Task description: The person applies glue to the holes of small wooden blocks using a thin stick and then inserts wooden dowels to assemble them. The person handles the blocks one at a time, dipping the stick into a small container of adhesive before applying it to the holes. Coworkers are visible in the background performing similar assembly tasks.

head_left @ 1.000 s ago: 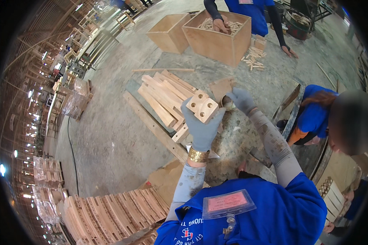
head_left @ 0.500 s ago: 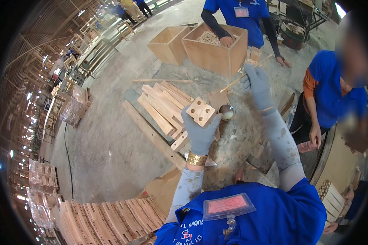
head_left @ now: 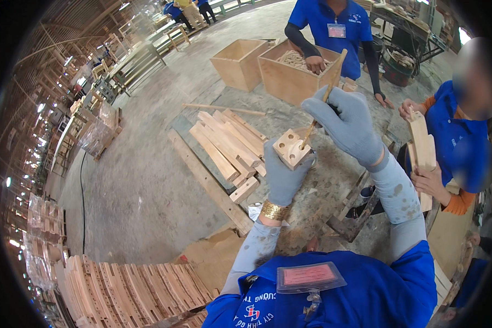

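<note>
Head view, and the grey-gloved right hand [head_left: 347,117] has swung in, fingers pinching a slim yellowish wooden stick [head_left: 338,71], its tip now down at a hole! The grey-gloved left hand [head_left: 284,177] grips the pale square wooden block with round holes [head_left: 293,157], centre frame. At right, a co-worker's hands [head_left: 429,180] now clasp pale wooden pieces [head_left: 421,139]. Grey concrete floor [head_left: 136,186] spreads left, up to a long wooden plank [head_left: 205,177].

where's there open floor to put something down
The broadest bare floor lies between the black cable and the long plank. It's crowded left of the left hand, with stacked wooden pieces, and at lower left, with rowed slats.
</note>
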The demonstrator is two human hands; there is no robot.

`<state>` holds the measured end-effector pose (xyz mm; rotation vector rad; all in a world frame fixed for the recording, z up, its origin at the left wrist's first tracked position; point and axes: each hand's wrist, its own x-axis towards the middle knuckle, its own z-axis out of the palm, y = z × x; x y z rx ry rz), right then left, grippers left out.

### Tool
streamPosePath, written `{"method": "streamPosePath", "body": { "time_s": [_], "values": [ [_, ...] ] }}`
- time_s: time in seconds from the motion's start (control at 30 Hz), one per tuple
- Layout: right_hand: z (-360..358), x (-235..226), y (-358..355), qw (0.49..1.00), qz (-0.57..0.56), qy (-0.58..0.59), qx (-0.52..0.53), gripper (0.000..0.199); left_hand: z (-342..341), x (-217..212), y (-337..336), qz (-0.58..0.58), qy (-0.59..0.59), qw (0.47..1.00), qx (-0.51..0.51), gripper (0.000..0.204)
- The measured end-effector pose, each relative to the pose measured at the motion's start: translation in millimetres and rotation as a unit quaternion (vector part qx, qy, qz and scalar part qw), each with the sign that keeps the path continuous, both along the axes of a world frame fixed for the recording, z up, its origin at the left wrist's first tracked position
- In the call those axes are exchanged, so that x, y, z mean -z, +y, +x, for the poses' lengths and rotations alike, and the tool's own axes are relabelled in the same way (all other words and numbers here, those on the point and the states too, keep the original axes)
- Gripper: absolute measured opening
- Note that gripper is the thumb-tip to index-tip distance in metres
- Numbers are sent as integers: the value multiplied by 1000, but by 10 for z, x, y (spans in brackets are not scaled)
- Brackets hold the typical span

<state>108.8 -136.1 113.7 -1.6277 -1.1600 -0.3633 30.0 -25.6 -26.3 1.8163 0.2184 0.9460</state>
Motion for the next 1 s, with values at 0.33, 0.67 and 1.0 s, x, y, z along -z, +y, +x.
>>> {"method": "streamPosePath", "body": {
  "time_s": [0.33,0.67,1.0],
  "values": [
    [-43,12,-27,981,-56,-185,-2,10,21,41,-14,-30,-13,999,-15,62],
    [-138,-71,-133,998,7,-44,39,17,-1,38,16,30,26,999,-13,71],
    [-72,25,-20,991,-8,-131,-15,15,13,21,-1,-18,-21,1000,5,67]
  ]
}}
